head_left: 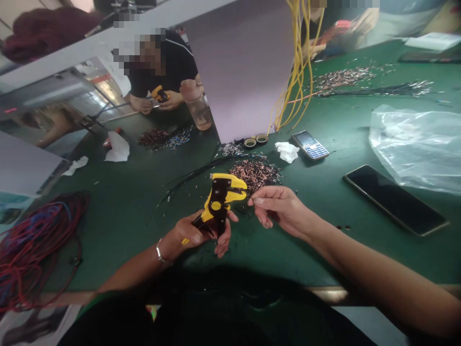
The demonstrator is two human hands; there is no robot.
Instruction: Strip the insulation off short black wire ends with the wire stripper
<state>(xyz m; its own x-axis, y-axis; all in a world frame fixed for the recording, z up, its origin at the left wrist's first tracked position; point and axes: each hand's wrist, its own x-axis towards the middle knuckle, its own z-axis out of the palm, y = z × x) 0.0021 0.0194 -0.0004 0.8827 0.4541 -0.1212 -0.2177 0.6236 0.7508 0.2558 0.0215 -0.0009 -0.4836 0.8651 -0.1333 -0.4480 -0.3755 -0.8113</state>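
A yellow and black wire stripper [216,204] is gripped by its handles in my left hand [196,233], its jaws pointing right. My right hand [283,206] is closed, thumb against fingertips, on a thin dark wire [250,196] whose end meets the jaws of the tool. Whether the jaws are clamped on the wire is too small to tell. Just behind the tool lies a heap of short wire pieces with copper ends [255,174]. A bundle of long black wires [201,168] stretches to the left of that heap.
Behind the heap are tape rolls [250,143], crumpled tissue [287,151] and a keypad phone [310,145]. A smartphone [396,199] and plastic bag [414,144] lie right. Red and blue wire coils [39,245] sit left. Yellow wires [300,62] hang by a partition [245,72]; co-workers sit beyond.
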